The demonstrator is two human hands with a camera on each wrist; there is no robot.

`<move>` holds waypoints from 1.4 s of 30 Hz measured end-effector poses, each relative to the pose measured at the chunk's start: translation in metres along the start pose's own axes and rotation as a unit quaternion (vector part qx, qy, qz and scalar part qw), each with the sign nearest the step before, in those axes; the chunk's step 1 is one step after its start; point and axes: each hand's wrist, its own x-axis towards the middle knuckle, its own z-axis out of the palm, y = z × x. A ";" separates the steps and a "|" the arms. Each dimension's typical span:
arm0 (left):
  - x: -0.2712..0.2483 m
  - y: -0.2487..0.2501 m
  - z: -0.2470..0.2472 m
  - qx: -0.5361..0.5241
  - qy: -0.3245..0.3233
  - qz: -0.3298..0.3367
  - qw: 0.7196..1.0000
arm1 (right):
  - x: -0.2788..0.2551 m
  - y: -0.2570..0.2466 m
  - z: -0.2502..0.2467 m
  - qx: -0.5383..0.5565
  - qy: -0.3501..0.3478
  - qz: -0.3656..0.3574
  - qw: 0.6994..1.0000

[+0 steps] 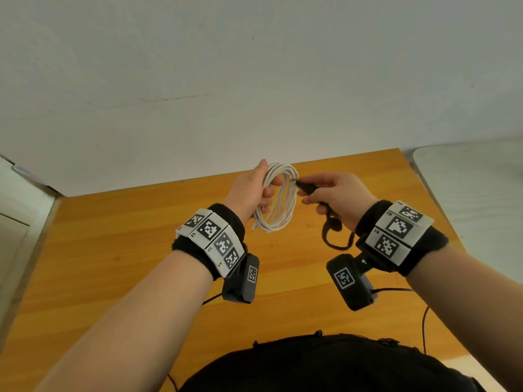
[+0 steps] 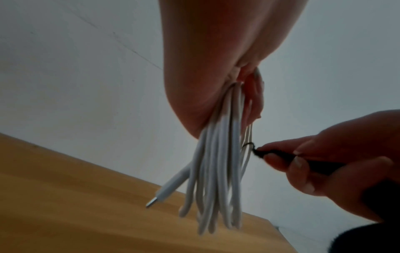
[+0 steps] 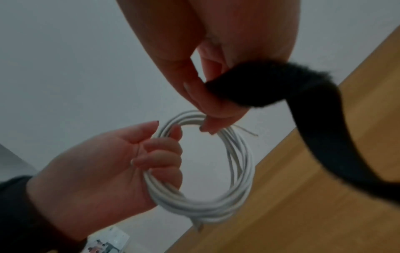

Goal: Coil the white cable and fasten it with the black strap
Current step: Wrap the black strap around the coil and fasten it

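Left hand: the left hand (image 1: 252, 190) is up over the table, fingers curled through the white cable (image 1: 278, 199) and gripping the bundled loops on one side.
White cable: it's wound into a coil of several loops and held in the air, clear of the wooden table (image 1: 113, 264); from the left wrist view the loops hang down below the palm (image 2: 216, 167).
Cable plug: one end pokes out of the bundle, a white plug with a metal tip (image 2: 164, 191), pointing down toward the tabletop.
Right hand: the right hand (image 1: 336, 196) is closed on the black strap (image 1: 308, 188), thumb and fingertips pinching its end right against the far side of the coil.
Black strap: the pinched end touches the loops, and there's a thin dark loop at its tip (image 2: 249, 145) around a strand or two; whether it's fastened, I can't tell. The rest of the strap trails out under the palm and curls free (image 3: 324, 137) above the table.
Wrists: both carry black bands with marker tiles, left (image 1: 212, 239) and right (image 1: 396, 230).
Backdrop: a plain white wall (image 1: 254, 66) behind the table.
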 end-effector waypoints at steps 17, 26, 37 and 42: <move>-0.012 -0.001 0.020 0.183 -0.038 0.123 0.975 | 0.016 0.004 0.016 0.189 0.013 0.188 0.964; -0.009 -0.002 0.024 0.211 -0.035 0.134 0.968 | 0.010 0.002 0.008 0.469 -0.027 0.183 0.863; -0.002 -0.006 0.024 0.325 -0.061 0.157 0.931 | 0.006 -0.003 0.005 0.434 -0.022 0.200 0.878; -0.001 -0.009 0.025 0.327 -0.037 0.165 0.930 | 0.007 -0.001 0.006 0.428 -0.011 0.204 0.880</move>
